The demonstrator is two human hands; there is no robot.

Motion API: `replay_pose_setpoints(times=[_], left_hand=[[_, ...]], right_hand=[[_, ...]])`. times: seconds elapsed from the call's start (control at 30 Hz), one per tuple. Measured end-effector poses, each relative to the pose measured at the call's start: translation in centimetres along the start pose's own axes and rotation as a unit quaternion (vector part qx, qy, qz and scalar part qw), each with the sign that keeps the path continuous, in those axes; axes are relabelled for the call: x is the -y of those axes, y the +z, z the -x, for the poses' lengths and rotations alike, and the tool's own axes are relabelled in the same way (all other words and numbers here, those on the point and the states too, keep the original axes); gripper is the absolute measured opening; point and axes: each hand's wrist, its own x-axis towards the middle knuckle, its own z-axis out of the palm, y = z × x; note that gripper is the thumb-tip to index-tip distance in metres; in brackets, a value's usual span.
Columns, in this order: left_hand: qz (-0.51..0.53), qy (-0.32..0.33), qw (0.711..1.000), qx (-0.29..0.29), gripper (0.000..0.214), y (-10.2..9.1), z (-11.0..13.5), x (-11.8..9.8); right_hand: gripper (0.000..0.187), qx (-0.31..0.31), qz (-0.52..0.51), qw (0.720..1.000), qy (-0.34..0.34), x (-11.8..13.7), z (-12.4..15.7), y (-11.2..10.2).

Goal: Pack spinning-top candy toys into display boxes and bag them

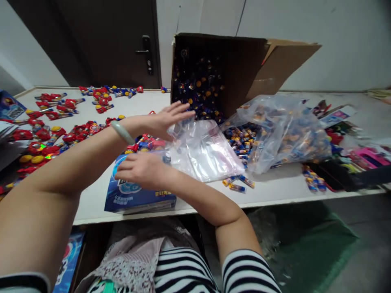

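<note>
My left hand (165,119) is stretched out flat, fingers spread, over the top edge of a clear plastic bag (207,150) that lies on the white table (275,189). A pale bangle (122,131) sits on that wrist. My right hand (143,170) is curled at the bag's near left corner, above a blue printed box (134,197); its fingers pinch the bag's edge. Red and blue toys (146,143) show inside the bag's opening between the hands.
An open cardboard box (220,73) on its side holds many small blue and yellow pieces. A large clear bag (281,130) of the same pieces lies right. Several red toys (55,134) cover the table's left. A few loose tubes (238,183) lie near the front edge.
</note>
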Motion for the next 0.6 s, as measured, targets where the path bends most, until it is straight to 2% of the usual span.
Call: replay_pose_setpoints(times=[0.07,0.13,0.17,0.23,0.3,0.37,0.43,0.5,0.57,0.6], left_hand=[[-0.011,-0.009,0.996,0.09,0.098,1.4,-0.7,-0.4],[0.033,-0.04,0.989,0.136,0.069,2.3,0.0,-0.5],[0.069,-0.066,0.987,0.133,0.053,2.3,1.0,-0.2],[0.146,-0.143,0.977,0.067,0.031,1.7,4.1,0.9],[0.2,-0.233,0.95,-0.053,0.018,0.4,8.6,2.1],[0.229,-0.31,0.908,-0.165,0.011,-0.6,13.9,2.7],[0.25,-0.364,0.865,-0.238,0.007,-0.8,19.0,2.1],[0.28,-0.4,0.83,-0.27,0.007,0.0,23.2,0.6],[0.305,-0.422,0.811,-0.266,0.006,1.3,26.4,-1.5],[0.308,-0.427,0.814,-0.245,0.006,1.9,27.5,-2.6]], right_hand=[[0.023,0.077,-0.012,0.996,-0.04,2.6,-1.3,0.3],[0.019,0.128,-0.034,0.99,-0.055,4.6,-1.5,0.9],[0.019,0.142,-0.047,0.987,-0.058,5.3,-1.2,1.1],[0.018,0.14,-0.067,0.987,-0.035,5.9,0.7,1.1],[0.025,0.106,-0.091,0.99,0.022,5.6,3.4,0.7],[0.043,0.063,-0.122,0.982,0.129,4.6,6.0,0.1],[0.048,0.055,-0.136,0.95,0.276,3.2,7.7,-0.3],[0.046,0.083,-0.118,0.908,0.394,1.9,8.0,-0.5],[0.042,0.123,-0.097,0.889,0.429,1.0,7.0,-0.6],[0.043,0.141,-0.092,0.891,0.422,0.9,6.3,-0.7]])
